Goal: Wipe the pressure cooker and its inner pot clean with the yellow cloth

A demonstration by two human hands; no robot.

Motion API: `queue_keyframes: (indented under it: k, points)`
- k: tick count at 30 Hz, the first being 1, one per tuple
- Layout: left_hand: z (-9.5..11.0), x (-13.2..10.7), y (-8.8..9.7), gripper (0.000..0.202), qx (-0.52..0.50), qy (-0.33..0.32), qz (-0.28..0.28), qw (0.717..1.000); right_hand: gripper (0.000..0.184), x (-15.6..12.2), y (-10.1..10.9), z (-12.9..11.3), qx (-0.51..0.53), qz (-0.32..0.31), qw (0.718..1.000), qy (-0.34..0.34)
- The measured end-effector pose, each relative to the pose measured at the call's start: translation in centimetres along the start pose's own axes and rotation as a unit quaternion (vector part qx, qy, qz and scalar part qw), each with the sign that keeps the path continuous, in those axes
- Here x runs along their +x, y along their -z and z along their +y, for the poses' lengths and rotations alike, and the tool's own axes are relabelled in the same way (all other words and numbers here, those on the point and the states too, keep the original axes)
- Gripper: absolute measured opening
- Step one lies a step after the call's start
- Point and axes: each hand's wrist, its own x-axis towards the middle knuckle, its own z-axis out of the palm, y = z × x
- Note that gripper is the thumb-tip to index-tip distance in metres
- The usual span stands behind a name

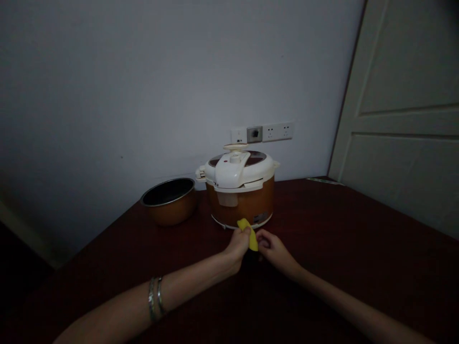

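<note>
Between my thumb and fingers, my left hand [237,248] grips a thin yellow cloth [253,240], its upper end sticking out above the thumb. My right hand [274,249] is right beside the cloth's right edge, with its fingers curled in a pinch. Whether those fingertips hold the cloth's edge or something small is hard to see. Both hands are above the table, just in front of a pressure cooker [238,205] with an orange-brown body and a white lid. The lid is on the cooker.
An orange-brown inner pot [174,210] with a dark inside stands left of the cooker. Under everything is a dark red table [322,220], set against a pale wall. Sockets and a switch panel [278,131] are on the wall behind the cooker. A pale door [401,143] is at the right.
</note>
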Motion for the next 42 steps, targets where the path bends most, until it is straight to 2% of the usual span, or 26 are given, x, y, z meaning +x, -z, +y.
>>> queue_keyframes:
  k: [2,4,7,11,14,17,19,21,23,25,28,32,35,38,40,42]
  points:
    - [-0.2,-0.4,0.0,0.011,-0.024,-0.006,-0.027,0.999,0.021,-0.6,0.6,-0.6,-0.019,0.024,0.999,0.016]
    - [-0.6,-0.8,0.4,0.013,-0.043,-0.014,-0.045,0.998,0.037,-1.4,0.8,-1.6,-0.076,0.035,0.994,0.064]
    - [-1.3,-1.3,1.3,0.015,-0.057,-0.019,-0.041,0.997,0.054,-2.3,0.0,-2.7,-0.198,0.011,0.969,0.15]
    - [-0.8,-1.6,2.7,0.016,-0.045,-0.042,-0.078,0.995,0.054,-2.1,-1.1,-2.5,-0.3,-0.009,0.93,0.213]
    - [0.3,-1.1,4.8,0.021,-0.022,-0.057,-0.11,0.992,0.052,-1.5,0.2,-2.1,-0.35,-0.026,0.903,0.249]
    - [0.9,0.2,7.6,0.028,0.024,-0.097,-0.093,0.991,0.049,-1.0,2.8,-2.7,-0.447,-0.028,0.839,0.307]
    - [0.6,1.4,9.3,0.023,0.085,-0.131,-0.057,0.986,0.042,-0.5,4.0,-3.8,-0.522,-0.028,0.775,0.355]
    - [0.0,2.6,10.4,0.018,0.141,-0.151,-0.031,0.978,0.04,0.3,4.3,-5.1,-0.58,-0.019,0.712,0.394]
    - [-0.5,3.6,10.7,0.016,0.171,-0.158,-0.022,0.972,0.04,1.5,3.4,-6.0,-0.616,0.006,0.667,0.418]
    - [-0.8,4.3,10.7,0.016,0.18,-0.159,-0.016,0.971,0.038,2.7,1.9,-6.0,-0.633,0.021,0.635,0.443]
    - [-1.1,4.7,10.4,0.016,0.18,-0.159,-0.001,0.971,0.034,4.2,-0.3,-4.7,-0.639,-0.023,0.603,0.477]
    - [-1.0,4.8,10.9,0.017,0.159,-0.162,0.025,0.974,0.031,4.4,-1.5,-2.9,-0.654,-0.083,0.601,0.451]
    - [0.3,4.4,11.6,0.018,0.112,-0.18,0.048,0.976,0.03,3.1,-1.2,-3.0,-0.666,-0.113,0.625,0.391]
    - [3.3,3.6,12.1,0.016,0.078,-0.255,0.056,0.962,0.035,0.9,0.0,-4.2,-0.661,-0.1,0.677,0.307]
    - [6.0,2.9,12.3,0.014,0.082,-0.333,0.05,0.938,0.04,-0.9,1.3,-5.0,-0.652,-0.061,0.712,0.255]
    - [9.0,2.3,12.3,0.01,0.092,-0.401,0.033,0.911,0.04,-2.8,2.8,-5.6,-0.643,-0.019,0.734,0.216]
